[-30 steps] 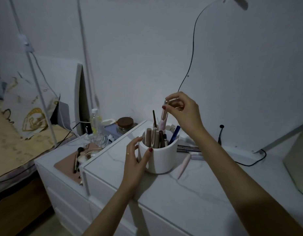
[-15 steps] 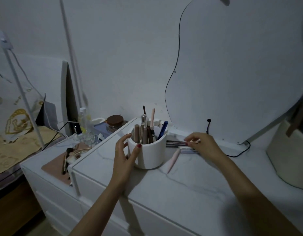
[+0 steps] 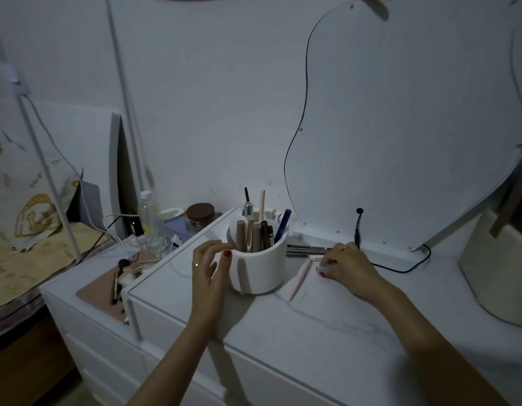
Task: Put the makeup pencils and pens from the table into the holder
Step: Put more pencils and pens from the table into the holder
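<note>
The white holder [image 3: 258, 266], already stocked with upright pencils and pens, stands near the table's [image 3: 327, 326] back edge, and its left wall is cupped by the loosely spread left hand [image 3: 208, 266]. Just to its right a pink pen [image 3: 300, 279] lies flat, with dark pencils [image 3: 308, 249] behind it; there the right hand [image 3: 346, 266] is curled down, pinching a pale pen [image 3: 319, 258]
</note>
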